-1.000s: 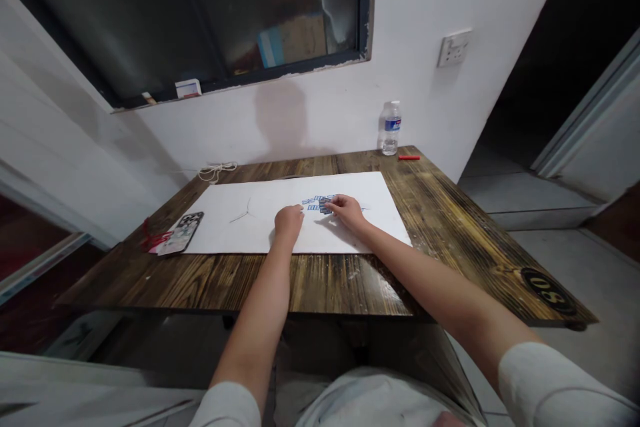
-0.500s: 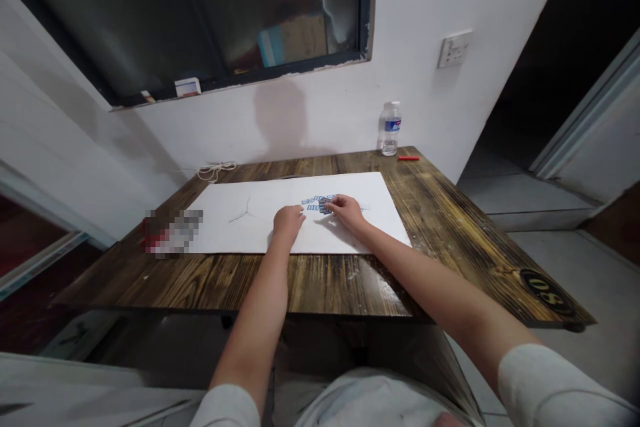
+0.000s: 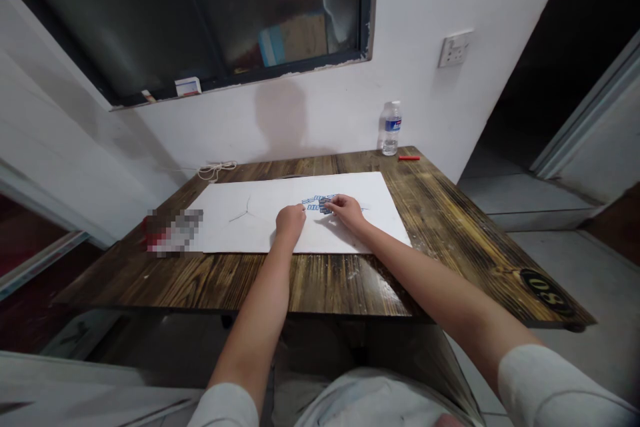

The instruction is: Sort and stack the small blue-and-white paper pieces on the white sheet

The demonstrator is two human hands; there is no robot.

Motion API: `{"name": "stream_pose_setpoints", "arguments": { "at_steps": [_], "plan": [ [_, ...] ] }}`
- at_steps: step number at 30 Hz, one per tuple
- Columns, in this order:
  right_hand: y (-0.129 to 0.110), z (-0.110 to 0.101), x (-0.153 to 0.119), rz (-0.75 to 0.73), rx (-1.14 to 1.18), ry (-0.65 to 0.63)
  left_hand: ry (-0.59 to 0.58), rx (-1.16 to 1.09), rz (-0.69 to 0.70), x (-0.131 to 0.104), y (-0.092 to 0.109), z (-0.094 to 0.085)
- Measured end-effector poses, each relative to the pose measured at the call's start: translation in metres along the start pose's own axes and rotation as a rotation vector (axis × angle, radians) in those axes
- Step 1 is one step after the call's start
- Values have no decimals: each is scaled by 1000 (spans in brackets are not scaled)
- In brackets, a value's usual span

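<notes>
A white board (image 3: 345,183) lies across the wooden table, and both my hands are over its middle and right part. My right hand (image 3: 350,212) pinches a small dark grey striped piece (image 3: 323,205) between thumb and fingertips. Around that piece, small blue striped shapes (image 3: 312,207) show on the board; whether they are drawn or loose cannot be made out. To their left, my left hand (image 3: 291,221) is closed with its fingertips at the blue shapes, and what it holds, if anything, is too small to name. Further left, thin dark lines (image 3: 247,213) form a Y on the board.
A plastic water bottle (image 3: 392,129) stands at the table's back right, with a red pen-like stick (image 3: 409,158) near it. A bundle of pale cord (image 3: 216,170) lies at the back left. A blurred-out red and grey item (image 3: 173,233) sits at the board's left end.
My left hand has shifted slightly to the right and its fingers look more closed. My right hand keeps the dark striped piece in nearly the same place.
</notes>
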State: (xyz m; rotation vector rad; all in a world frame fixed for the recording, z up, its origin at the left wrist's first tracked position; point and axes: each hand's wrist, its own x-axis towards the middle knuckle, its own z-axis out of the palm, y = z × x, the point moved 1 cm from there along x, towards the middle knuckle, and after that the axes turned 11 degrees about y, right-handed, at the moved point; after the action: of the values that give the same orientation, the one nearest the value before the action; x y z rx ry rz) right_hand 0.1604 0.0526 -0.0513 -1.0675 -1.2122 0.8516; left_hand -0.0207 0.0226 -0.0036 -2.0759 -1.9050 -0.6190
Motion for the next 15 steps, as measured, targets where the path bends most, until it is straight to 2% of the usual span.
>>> {"name": "stream_pose_setpoints", "arguments": {
  "at_steps": [10,15],
  "plan": [
    [-1,0,0,6,4,1,31,-28,-16,-2,1,-4],
    [-3,0,-1,14,0,0,70,-91,-110,0,-3,0]
  ]
}}
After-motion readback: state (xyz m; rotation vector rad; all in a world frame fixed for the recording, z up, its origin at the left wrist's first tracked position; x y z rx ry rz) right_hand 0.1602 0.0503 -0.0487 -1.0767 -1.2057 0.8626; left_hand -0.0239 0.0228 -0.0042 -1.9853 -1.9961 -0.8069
